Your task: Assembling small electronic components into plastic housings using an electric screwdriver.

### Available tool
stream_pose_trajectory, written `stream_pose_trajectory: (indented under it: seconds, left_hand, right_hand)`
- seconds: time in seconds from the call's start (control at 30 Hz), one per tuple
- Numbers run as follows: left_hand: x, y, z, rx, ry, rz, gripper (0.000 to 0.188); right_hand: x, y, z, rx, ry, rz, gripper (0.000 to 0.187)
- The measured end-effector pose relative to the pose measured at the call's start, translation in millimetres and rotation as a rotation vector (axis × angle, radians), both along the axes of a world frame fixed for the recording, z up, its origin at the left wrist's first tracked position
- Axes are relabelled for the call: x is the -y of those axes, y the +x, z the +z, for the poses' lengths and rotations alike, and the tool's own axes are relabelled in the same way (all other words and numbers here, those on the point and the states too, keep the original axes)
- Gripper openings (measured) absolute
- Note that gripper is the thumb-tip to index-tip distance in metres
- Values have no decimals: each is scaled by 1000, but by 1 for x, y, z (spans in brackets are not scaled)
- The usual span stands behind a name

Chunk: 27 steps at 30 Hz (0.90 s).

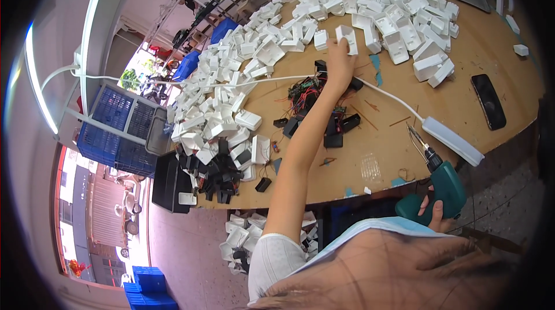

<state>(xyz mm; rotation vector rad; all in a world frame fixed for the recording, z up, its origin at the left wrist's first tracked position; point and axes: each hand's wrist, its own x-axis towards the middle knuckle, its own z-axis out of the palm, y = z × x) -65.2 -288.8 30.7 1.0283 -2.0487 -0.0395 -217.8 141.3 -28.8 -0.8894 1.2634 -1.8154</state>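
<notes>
My left hand [341, 58] stretches across the table, its fingers closed on a white plastic casing [346, 33] at the near edge of a big heap of such casings [404, 3]. In my right hand [435, 213], low at the right by the table's front edge, is a green pistol-grip power tool [448, 191]. Its thin metal tip points up and away over the tabletop. Beneath my left forearm lies a tangle of red and black wires [306, 93] with small black plastic boxes [333, 136], partly hidden by the arm.
A white power strip [452, 140] lies right of the wires, its cord crossing the table. Beyond it is a black phone [488, 102]. More black parts [219, 171] are piled at the left, beside a black bin [167, 183]. Blue crates [113, 130] stand farther left.
</notes>
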Motion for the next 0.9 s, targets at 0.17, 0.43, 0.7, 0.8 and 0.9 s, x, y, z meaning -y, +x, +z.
stream_pose_trajectory:
  seconds: [0.17,0.43,0.7,0.8,0.9]
  left_hand:
    - [-137,46,34,0,277,-269,35]
    - [-231,113,-11,161,417,-407,22]
    - [-229,128,1,-155,305,-117,24]
    - [-193,188,-4,27,146,493,26]
    - [-158,237,-20,305,0,753,25]
  right_hand:
    - [-17,0,15,0,-63,-57,42]
    - [-28,6,7,-42,-64,52,45]
    - [-41,17,18,-63,-47,51,44]
    - [-43,17,18,-64,-57,28,44]
    - [-45,12,15,-73,-77,34,44]
